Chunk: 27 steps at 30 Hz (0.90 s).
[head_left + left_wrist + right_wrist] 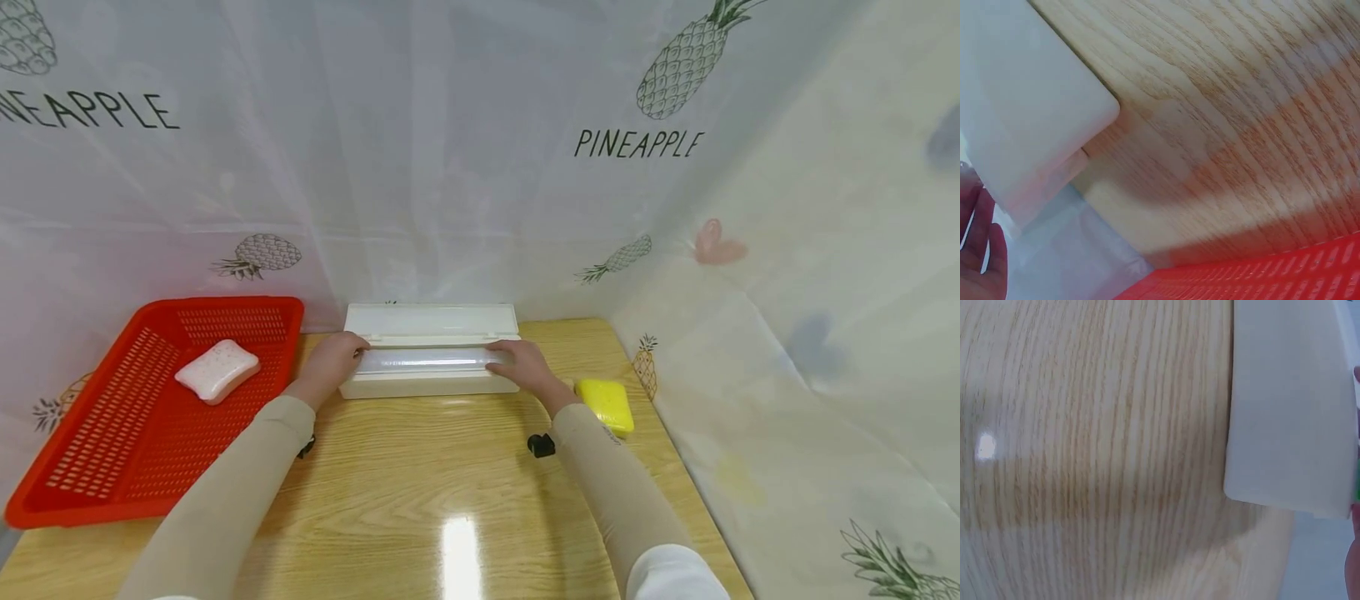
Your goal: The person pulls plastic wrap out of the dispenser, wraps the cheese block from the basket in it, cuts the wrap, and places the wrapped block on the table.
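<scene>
A long white cling film dispenser box [427,387] stands at the back of the table, its lid [431,318] raised. In its trough lies a shiny roll of cling film [427,359]. My left hand [330,364] holds the roll at its left end, fingers curled over the box side. At the other end my right hand [527,369] holds it with thumb and fingers. The left wrist view shows the box corner [1041,94] with fingers [985,256] at the edge. In the right wrist view the box side [1291,419] hides most of the hand.
At the left stands a red plastic basket [142,508] with a white packet [219,371] inside. A yellow packet [606,405] lies beside my right forearm. A printed plastic curtain [450,183] hangs right behind the box and along the right table edge.
</scene>
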### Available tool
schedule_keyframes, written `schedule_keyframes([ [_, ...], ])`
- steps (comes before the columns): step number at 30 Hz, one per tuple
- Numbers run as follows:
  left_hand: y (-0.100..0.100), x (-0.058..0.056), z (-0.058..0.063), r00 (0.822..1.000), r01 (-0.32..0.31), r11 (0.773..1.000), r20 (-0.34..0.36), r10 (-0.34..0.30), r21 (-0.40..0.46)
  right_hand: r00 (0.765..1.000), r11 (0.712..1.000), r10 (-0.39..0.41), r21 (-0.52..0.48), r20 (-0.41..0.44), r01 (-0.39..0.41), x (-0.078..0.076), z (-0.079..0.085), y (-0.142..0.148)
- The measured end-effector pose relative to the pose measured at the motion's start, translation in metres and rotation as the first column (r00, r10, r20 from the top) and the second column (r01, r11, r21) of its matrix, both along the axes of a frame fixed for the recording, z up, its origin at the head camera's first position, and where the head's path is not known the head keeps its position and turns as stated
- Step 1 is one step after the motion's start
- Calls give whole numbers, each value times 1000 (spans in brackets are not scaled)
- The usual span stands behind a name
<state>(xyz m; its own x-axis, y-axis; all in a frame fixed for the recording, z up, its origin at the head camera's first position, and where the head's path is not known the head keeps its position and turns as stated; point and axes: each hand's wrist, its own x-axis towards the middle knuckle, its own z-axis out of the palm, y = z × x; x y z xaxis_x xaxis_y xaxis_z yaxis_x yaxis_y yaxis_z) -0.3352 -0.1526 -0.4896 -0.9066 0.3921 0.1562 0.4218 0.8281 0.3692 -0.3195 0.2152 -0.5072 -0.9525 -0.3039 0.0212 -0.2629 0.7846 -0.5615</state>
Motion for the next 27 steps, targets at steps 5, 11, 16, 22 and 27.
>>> schedule_keyframes([
  [5, -4, 0, 0, 998, -37, 997, -39, 40, 63, 998, 997, -42, -68, 37, 45, 0, -4, 1],
  [11, -7, -2, -1, 997, -61, 994, -50, 66, 90, 991, 977, -104, -175, 88, 118, 0, -8, 3],
  [16, -9, -2, -1, 996, -73, 989, -44, 79, 128, 985, 948, -143, -274, 97, 165, 3, -7, 6],
  [22, -12, -2, -5, 995, -100, 960, 31, 95, 260, 972, 861, -185, -454, 144, 231, 3, -6, 15],
  [27, -17, 0, -11, 994, -109, 936, 68, 91, 334, 966, 857, -180, -454, 183, 245, 1, -5, 17],
])
